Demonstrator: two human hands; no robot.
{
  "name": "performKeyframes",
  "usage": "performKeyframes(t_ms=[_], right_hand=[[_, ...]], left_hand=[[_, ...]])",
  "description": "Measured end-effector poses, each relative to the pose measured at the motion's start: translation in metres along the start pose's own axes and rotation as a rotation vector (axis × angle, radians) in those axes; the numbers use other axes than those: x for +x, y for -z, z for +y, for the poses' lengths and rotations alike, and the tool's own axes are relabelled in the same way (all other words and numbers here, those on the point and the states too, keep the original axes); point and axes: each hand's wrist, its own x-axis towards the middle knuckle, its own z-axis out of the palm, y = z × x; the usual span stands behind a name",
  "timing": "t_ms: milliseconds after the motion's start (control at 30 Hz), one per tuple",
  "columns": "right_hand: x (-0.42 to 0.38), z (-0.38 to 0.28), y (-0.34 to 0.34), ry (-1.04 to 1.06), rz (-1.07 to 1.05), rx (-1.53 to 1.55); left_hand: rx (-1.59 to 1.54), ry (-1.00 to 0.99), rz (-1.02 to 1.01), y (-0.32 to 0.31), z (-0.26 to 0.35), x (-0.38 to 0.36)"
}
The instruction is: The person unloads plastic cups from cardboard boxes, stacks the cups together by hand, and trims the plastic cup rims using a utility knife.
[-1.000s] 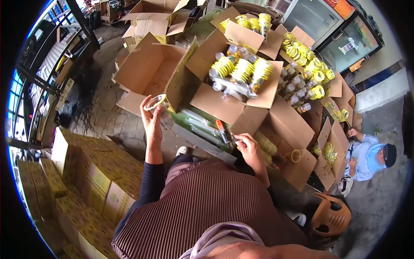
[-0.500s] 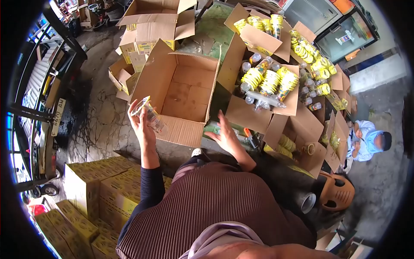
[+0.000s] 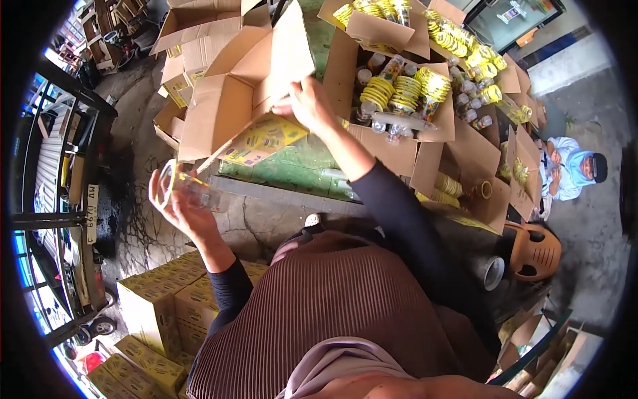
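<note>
My left hand [image 3: 181, 211] is closed around a clear plastic cup [image 3: 201, 195] with a yellow rim, out past the table's near left edge. The cup lies tilted on its side in my fingers. My right hand [image 3: 308, 106] reaches forward and grips the right side of a cardboard box [image 3: 219, 110] at a raised flap. That box is tilted up, and its yellow printed underside [image 3: 262, 141] shows. Beneath it is the green tabletop [image 3: 282, 166]. Whether anything lies deep in the box I cannot see.
On the right, an open carton [image 3: 379, 147] holds stacked yellow-rimmed cups [image 3: 405, 95] and clear bottles. More cartons stand behind and beside it. Yellow boxes [image 3: 149, 299] are piled at lower left. A person [image 3: 568, 169] in light blue is at far right, near an orange plastic chair [image 3: 537, 253].
My right hand has moved from the near side of the box to its right side and grips it. The box has tipped up. My left hand has shifted left with the cup.
</note>
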Motion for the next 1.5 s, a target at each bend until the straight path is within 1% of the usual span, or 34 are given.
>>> performKeyframes(t_ms=[33,67,100,167,233,267,300,333,400,467,533,600,633,667,733,800,833,900,933,1000,1033,1067,1133,1167,1200,1233,1267,1333,1367,1400,1500], right_hand=[[0.009,-0.007,0.001,0.011,-0.014,0.061],[0.014,-0.013,0.001,0.024,-0.030,0.120],[0.013,-0.020,0.001,0.025,-0.030,0.120],[0.008,-0.030,0.003,0.145,0.015,0.273],[-0.001,-0.026,0.010,0.158,0.028,0.326],[-0.007,-0.023,0.014,0.172,0.047,0.378],[-0.020,-0.022,0.012,0.120,0.103,0.436],[-0.026,-0.001,0.012,0.127,0.108,0.492],[-0.044,0.047,0.010,0.108,0.128,0.494],[-0.074,0.065,0.014,-0.082,0.053,0.220],[-0.100,0.100,0.006,-0.103,0.123,0.215],[-0.120,0.137,0.019,-0.089,0.004,-0.344],[-0.139,0.130,0.018,-0.048,0.066,-0.255],[-0.155,0.143,0.020,0.002,0.114,-0.277],[-0.181,0.149,0.040,0.155,0.205,-0.506],[-0.210,0.131,0.076,0.056,0.167,-0.442],[-0.222,0.125,0.095,0.133,0.239,-0.463],[-0.253,0.113,0.139,0.285,0.390,-0.488],[-0.268,0.090,0.159,0.291,0.520,-0.539],[-0.305,0.075,0.204,0.154,0.719,-0.672],[-0.322,0.068,0.229,0.215,0.788,-0.799],[-0.341,0.070,0.254,0.185,0.854,-0.960],[-0.379,0.069,0.294,0.010,0.926,-1.212],[-0.398,0.073,0.311,0.001,0.954,-1.218],[-0.415,0.076,0.323,-0.111,0.897,-1.331],[-0.430,0.079,0.333,-0.228,0.830,-1.435],[-0.442,0.083,0.339,-0.239,0.846,-1.434],[-0.457,0.082,0.342,-0.218,0.734,-1.438],[-0.463,0.086,0.341,-0.225,0.741,-1.434],[-0.468,0.094,0.338,-0.199,0.736,-1.392],[-0.485,0.114,0.337,-0.138,0.707,-1.285]], left_hand=[[0.008,0.016,0.002,0.005,0.003,0.003],[0.015,-0.044,0.024,0.002,0.006,0.004],[0.019,-0.040,0.029,0.006,0.006,0.003],[0.026,-0.035,0.036,0.008,0.008,0.000],[0.036,-0.096,0.046,0.002,0.011,-0.003],[0.034,-0.093,0.037,0.003,0.011,-0.005],[0.048,-0.069,0.028,0.005,0.012,-0.008],[0.057,-0.041,0.015,0.005,0.011,-0.010],[0.050,-0.086,-0.022,-0.008,0.014,-0.013],[0.076,-0.075,-0.055,-0.017,0.012,-0.016],[0.051,-0.011,-0.110,-0.023,0.006,-0.020],[0.026,-0.029,-0.165,-0.045,0.006,-0.025],[0.014,-0.021,-0.193,-0.056,0.005,-0.029],[0.002,-0.015,-0.219,-0.067,0.004,-0.034],[-0.023,-0.001,-0.264,-0.086,0.001,-0.042],[-0.047,0.002,-0.349,-0.101,-0.003,-0.050],[-0.057,-0.007,-0.398,-0.108,-0.008,-0.054],[-0.081,0.006,-0.426,-0.127,-0.009,-0.067],[-0.093,0.010,-0.439,-0.137,-0.008,-0.074],[-0.103,0.042,-0.462,-0.157,-0.005,-0.094],[-0.104,0.073,-0.473,-0.166,-0.003,-0.105],[-0.122,0.079,-0.485,-0.176,-0.003,-0.117],[-0.135,0.096,-0.519,-0.195,-0.006,-0.141],[-0.139,0.115,-0.531,-0.204,-0.009,-0.154],[-0.159,0.146,-0.567,-0.217,-0.004,-0.169],[-0.163,0.135,-0.597,-0.229,-0.006,-0.181],[-0.166,0.122,-0.624,-0.239,-0.007,-0.195],[-0.180,0.123,-0.680,-0.259,-0.005,-0.218],[-0.194,0.147,-0.694,-0.270,-0.002,-0.229],[-0.209,0.168,-0.707,-0.281,0.001,-0.241],[-0.248,0.144,-0.746,-0.312,0.009,-0.276]])
